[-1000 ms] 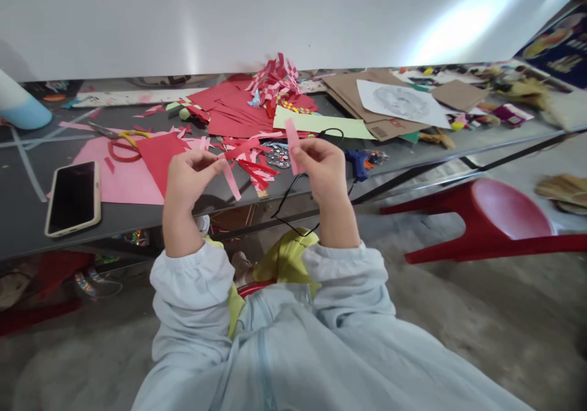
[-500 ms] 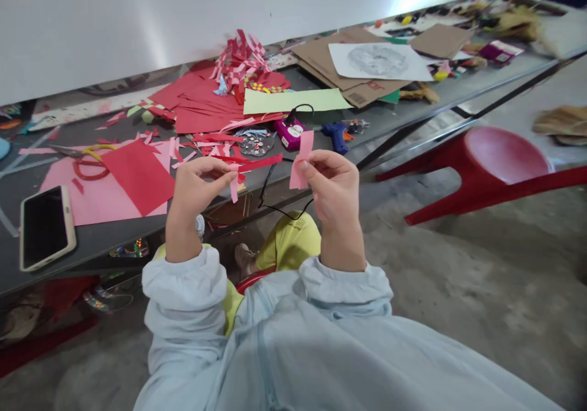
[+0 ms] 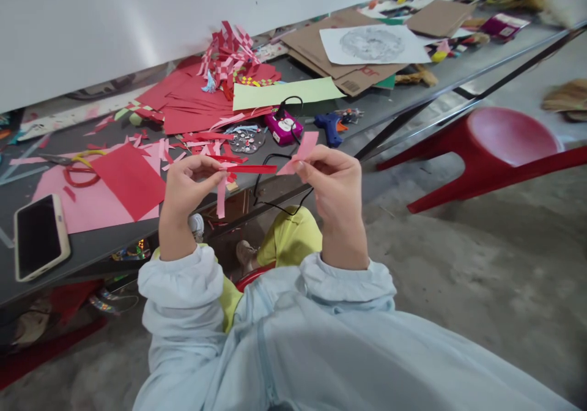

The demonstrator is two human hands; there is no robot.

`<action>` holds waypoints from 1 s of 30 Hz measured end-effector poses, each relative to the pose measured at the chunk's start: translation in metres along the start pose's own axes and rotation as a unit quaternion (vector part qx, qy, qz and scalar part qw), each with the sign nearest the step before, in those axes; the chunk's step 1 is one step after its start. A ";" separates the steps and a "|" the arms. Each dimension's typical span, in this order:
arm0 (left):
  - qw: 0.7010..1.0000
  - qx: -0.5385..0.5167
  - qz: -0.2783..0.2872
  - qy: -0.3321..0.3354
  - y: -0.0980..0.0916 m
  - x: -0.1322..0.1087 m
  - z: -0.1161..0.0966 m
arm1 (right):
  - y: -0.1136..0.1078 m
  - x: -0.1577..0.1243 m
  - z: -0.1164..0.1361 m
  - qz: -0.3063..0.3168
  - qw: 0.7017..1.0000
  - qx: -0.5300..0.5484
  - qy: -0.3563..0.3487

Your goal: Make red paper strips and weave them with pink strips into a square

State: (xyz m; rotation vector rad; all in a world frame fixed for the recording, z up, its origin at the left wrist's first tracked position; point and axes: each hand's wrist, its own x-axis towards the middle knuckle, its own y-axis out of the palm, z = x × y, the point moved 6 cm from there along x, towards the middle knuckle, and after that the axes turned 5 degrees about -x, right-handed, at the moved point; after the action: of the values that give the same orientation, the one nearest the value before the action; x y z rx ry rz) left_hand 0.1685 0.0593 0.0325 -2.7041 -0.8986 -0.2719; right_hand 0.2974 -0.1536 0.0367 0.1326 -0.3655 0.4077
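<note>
My left hand (image 3: 190, 197) is closed in a pinch on paper strips. A red paper strip (image 3: 254, 169) sticks out from its fingertips to the right, and a pink paper strip (image 3: 221, 199) hangs down below them. My right hand (image 3: 337, 194) pinches pink paper strips (image 3: 308, 145) between thumb and fingers; one end points up and another points left toward the red strip's tip. Both hands are held in the air in front of the table edge. Whether the red strip touches the pink ones I cannot tell.
On the dark table (image 3: 98, 249) lie a phone (image 3: 40, 238), scissors (image 3: 82, 175), a red sheet (image 3: 131, 181), red paper stacks (image 3: 183, 102) and woven strips (image 3: 229, 53). Farther right are a purple box (image 3: 284, 128), a blue glue gun (image 3: 328, 128) and cardboard (image 3: 312, 47). A red stool (image 3: 481, 154) stands right.
The left hand has shifted slightly left and its pink strip hangs lower. The pink strips in the right hand have spread, one end now pointing left. The view has turned slightly.
</note>
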 end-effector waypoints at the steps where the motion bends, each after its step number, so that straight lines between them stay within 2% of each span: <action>1: 1.000 -0.004 0.006 0.003 0.001 0.000 0.000 | 0.000 -0.001 0.000 -0.003 1.000 0.000 0.002; 12: 0.999 -0.013 0.038 0.035 0.004 0.000 -0.006 | 0.006 -0.007 -0.003 -0.044 0.998 0.018 -0.052; 19: 0.999 -0.008 0.037 0.033 0.003 -0.002 -0.004 | 0.012 -0.011 -0.005 -0.074 0.995 0.016 -0.062; 30: 0.998 -0.013 0.051 0.032 0.006 -0.003 -0.006 | 0.022 -0.016 -0.007 -0.046 0.995 -0.006 -0.085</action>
State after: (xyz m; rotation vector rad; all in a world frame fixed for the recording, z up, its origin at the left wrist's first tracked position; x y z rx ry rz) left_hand 0.1689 0.0510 0.0366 -2.7383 -0.7411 -0.3489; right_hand 0.2775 -0.1382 0.0254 0.1718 -0.5285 0.3046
